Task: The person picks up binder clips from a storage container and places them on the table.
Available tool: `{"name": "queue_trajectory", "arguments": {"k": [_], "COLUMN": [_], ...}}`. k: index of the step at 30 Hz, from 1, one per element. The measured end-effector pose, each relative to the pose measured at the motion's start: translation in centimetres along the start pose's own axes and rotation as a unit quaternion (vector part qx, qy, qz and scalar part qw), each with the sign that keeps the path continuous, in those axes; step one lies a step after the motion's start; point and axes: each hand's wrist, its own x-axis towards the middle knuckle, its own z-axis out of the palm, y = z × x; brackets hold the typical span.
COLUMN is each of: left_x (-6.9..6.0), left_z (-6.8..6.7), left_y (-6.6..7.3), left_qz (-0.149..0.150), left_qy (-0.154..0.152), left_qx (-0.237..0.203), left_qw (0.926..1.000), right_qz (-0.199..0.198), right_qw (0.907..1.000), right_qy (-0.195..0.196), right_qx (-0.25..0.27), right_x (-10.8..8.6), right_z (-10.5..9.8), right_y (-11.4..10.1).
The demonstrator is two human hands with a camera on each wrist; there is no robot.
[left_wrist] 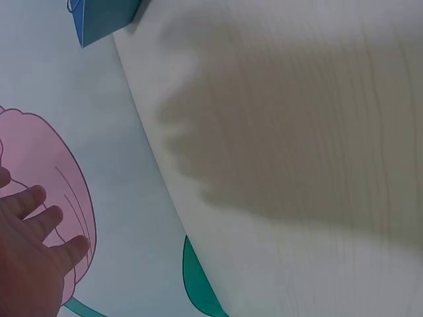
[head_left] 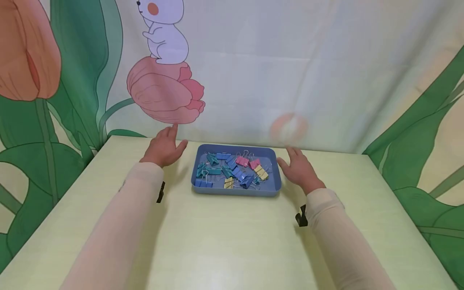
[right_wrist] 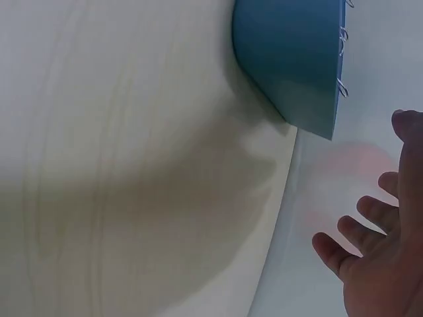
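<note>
A blue tray (head_left: 237, 192) stands near the table's back edge, holding several binder clips in blue, teal, pink and yellow. Blue clips (head_left: 239, 174) lie around its middle, pink clips (head_left: 242, 161) toward the back, and a yellow clip (head_left: 261, 172) at the right. To the tray's left hovers my left hand (head_left: 164, 147), fingers spread and nothing in it. My right hand (head_left: 299, 169) is just off the tray's right side, also without anything in it. Both wrist views show straight or loosely bent fingers; the right one includes the tray's side wall (right_wrist: 291, 59).
The pale wooden table (head_left: 232, 237) stretches toward me and to both sides. Directly behind it hangs a curtain (head_left: 246, 88) printed with tulips and a white animal. Dark buckles (head_left: 301, 216) hang at both wrists.
</note>
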Motion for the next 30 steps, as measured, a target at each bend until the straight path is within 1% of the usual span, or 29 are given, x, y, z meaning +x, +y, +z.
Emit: {"name": "queue_trajectory", "arguments": {"k": [7, 12, 14, 16, 19, 22, 25, 30], "left_x": [-0.5, -0.7, -0.8, -0.9, -1.2, -1.5, -1.7, -2.1], "left_z": [0.8, 1.5, 1.7, 1.9, 2.2, 2.6, 3.1, 4.0], "left_y": [1.0, 1.6, 1.8, 2.0, 2.2, 2.3, 2.3, 2.5], "left_qz": [-0.022, -0.044, -0.05, -0.056, -0.073, -0.088, -0.09, -0.078], "left_qy": [-0.032, -0.065, -0.088, -0.118, -0.166, -0.197, -0.205, -0.207], "left_qx": [-0.028, -0.072, -0.091, -0.108, -0.132, -0.151, -0.168, -0.203], "left_qw": [0.9988, 0.9943, 0.9907, 0.9856, 0.9745, 0.9648, 0.96, 0.9539], "right_qz": [0.017, 0.023, 0.026, 0.03, 0.037, 0.046, 0.048, 0.047], "right_qw": [0.9991, 0.9979, 0.9978, 0.9977, 0.9974, 0.9965, 0.996, 0.9961], "right_qy": [-0.03, -0.047, -0.042, -0.037, -0.034, -0.037, -0.035, -0.027], "right_qx": [0.026, 0.038, 0.043, 0.048, 0.051, 0.059, 0.066, 0.07], "right_x": [-0.3, -0.5, -0.6, -0.8, -1.0, -1.3, -1.6, -1.9], "right_z": [1.1, 1.4, 1.5, 1.6, 1.8, 1.9, 2.1, 2.6], "right_y": [-0.8, -1.2, -1.3, -1.3, -1.4, -1.5, -1.5, -1.4]}}
